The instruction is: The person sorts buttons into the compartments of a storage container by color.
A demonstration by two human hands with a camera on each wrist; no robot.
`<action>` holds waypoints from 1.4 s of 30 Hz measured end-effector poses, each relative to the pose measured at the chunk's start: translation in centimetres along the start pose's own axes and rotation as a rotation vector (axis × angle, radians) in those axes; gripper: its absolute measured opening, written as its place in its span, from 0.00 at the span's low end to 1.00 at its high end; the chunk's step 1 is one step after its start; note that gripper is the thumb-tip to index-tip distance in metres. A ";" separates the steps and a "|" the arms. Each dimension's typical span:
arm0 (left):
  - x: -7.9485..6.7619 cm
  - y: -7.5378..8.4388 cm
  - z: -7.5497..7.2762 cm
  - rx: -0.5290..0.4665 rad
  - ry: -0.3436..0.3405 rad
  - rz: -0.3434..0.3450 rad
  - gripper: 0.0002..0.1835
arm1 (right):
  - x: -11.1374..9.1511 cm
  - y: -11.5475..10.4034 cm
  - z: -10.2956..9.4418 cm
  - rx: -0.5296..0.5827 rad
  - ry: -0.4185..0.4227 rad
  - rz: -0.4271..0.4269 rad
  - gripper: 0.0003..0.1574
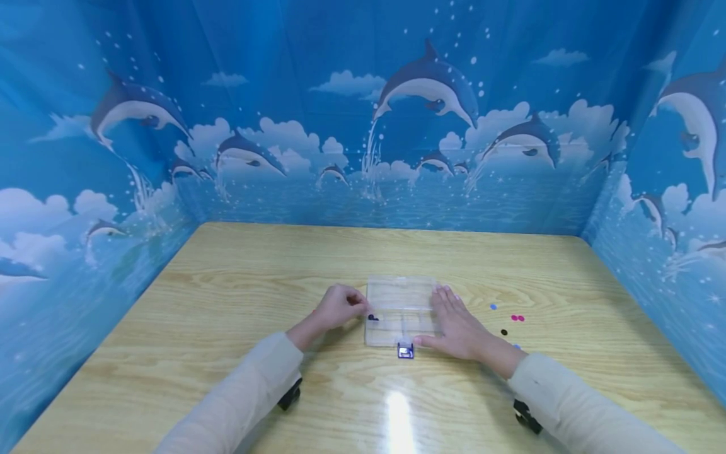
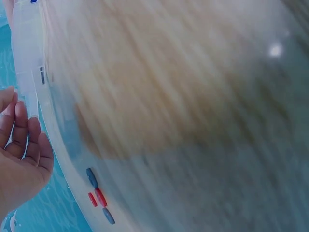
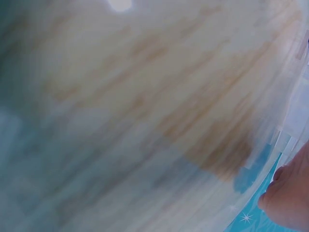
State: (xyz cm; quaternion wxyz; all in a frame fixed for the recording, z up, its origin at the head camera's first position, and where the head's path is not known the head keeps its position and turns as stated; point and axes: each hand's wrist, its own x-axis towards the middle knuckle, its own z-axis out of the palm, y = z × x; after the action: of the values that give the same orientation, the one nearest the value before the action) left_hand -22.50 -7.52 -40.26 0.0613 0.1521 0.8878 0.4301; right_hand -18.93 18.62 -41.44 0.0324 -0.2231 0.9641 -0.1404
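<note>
Our left hand (image 1: 340,307) | nine o'clock, clear box (image 1: 399,304) | grip we can't tell | right hand (image 1: 462,326) | three o'clock, fingers straight

You've got a clear plastic box (image 1: 420,323) flat on the table (image 1: 255,265) in front of you, lid (image 1: 400,292) open and folded back away from you, near half divided into compartments, blue-edged clasp (image 1: 405,350) at its front; small dark pieces (image 1: 372,317) sit inside, back-left corner
</note>
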 end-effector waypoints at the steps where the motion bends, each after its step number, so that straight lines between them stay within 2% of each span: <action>1: 0.0 0.0 -0.1 -0.006 -0.002 0.006 0.03 | 0.0 0.0 0.0 0.000 0.001 0.000 0.64; 9: -0.3 0.1 -1.0 -0.045 0.008 0.054 0.05 | 0.1 -0.1 0.0 0.007 0.000 -0.001 0.64; 20: -0.2 -0.4 -1.2 -0.050 0.054 -0.022 0.05 | 0.0 -0.1 -0.2 0.002 0.004 -0.006 0.64; 24: -0.4 -0.5 -1.4 -0.053 0.069 -0.028 0.05 | 0.0 -0.1 -0.1 0.003 0.005 -0.008 0.63; 30: -0.6 -1.0 -1.8 -0.034 0.099 0.003 0.06 | 0.0 -0.1 -0.2 0.012 0.004 -0.003 0.63; 36: -0.8 -1.6 -2.4 -0.027 0.095 0.027 0.08 | -0.1 0.0 -0.2 0.007 0.003 -0.006 0.64; 42: -1.4 -1.9 -3.0 -0.020 0.120 0.030 0.09 | -0.1 0.0 -0.1 0.005 0.000 -0.001 0.64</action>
State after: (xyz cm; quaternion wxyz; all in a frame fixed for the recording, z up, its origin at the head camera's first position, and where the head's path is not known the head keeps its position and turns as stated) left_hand -22.32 -11.28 -39.90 0.0030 0.1388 0.8831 0.4482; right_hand -18.87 18.67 -41.29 0.0330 -0.2236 0.9636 -0.1431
